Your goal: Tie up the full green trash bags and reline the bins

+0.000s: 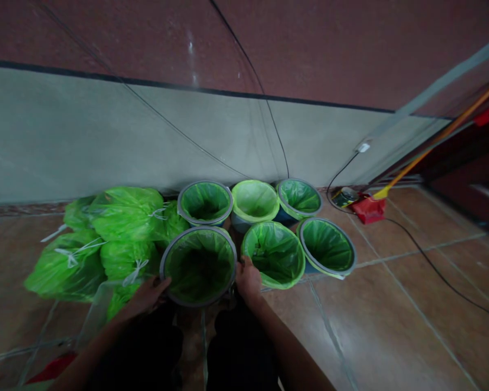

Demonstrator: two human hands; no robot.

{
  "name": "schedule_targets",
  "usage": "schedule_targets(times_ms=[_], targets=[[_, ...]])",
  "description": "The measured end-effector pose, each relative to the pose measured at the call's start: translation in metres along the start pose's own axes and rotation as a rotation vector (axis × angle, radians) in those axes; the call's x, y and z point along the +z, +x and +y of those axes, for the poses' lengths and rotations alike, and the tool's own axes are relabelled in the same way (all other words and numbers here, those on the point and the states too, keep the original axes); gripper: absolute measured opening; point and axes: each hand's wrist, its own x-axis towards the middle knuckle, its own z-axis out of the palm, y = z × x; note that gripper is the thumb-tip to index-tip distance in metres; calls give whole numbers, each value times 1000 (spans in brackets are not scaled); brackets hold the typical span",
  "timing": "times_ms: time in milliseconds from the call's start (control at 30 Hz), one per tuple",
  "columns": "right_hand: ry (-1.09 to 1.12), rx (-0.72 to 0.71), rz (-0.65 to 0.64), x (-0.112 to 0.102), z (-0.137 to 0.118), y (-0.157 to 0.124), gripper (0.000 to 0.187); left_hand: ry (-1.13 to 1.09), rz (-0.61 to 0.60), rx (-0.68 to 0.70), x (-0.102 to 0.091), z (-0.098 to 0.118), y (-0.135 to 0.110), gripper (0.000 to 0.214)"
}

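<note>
Between my two hands is a round trash bin [198,230] with a grey rim, lined with a green plastic bag; its inside is dark. My left hand [151,292] grips the rim at its left side, thumb on top. On the opposite side my right hand [249,278] is closed on the rim, its lower fingers hidden. Directly right of that hand stands another bin with a green liner [274,255] folded over its edge. A grey-rimmed bin [326,247] is beyond it. Against the wall are a dark-lined bin [206,202], a pale-lined bin [256,201] and a further bin [299,196].
Tied green garbage bags [126,213] are heaped on the left, with a clear plastic container [95,309] before them. At right lie a red dustpan [369,209], a yellow-handled broom [407,162] and a can [344,196]. A black cable [436,269] crosses the tiled floor.
</note>
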Motion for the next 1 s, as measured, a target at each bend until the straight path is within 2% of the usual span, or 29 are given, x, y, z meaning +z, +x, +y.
schedule_targets(times_ms=[167,333,500,633,767,867,1000], targets=[[1,32,132,4,33,-4,35,-186,-40,-11,9,-1,0,25],[-93,-185,126,14,60,-6,30,-55,-21,42,8,-10,11,30],[-138,-254,142,18,66,-2,29,-18,-17,76,6,-17,18,33],[-149,-262,129,15,65,-2,29,32,11,86,8,-16,16,38],[-42,-162,81,9,52,-5,27,16,13,56,8,-12,11,41],[11,-85,-9,5,35,-4,29,56,21,73,3,-8,9,40],[-25,-29,-115,3,13,1,36,265,157,116,-8,-4,10,51]])
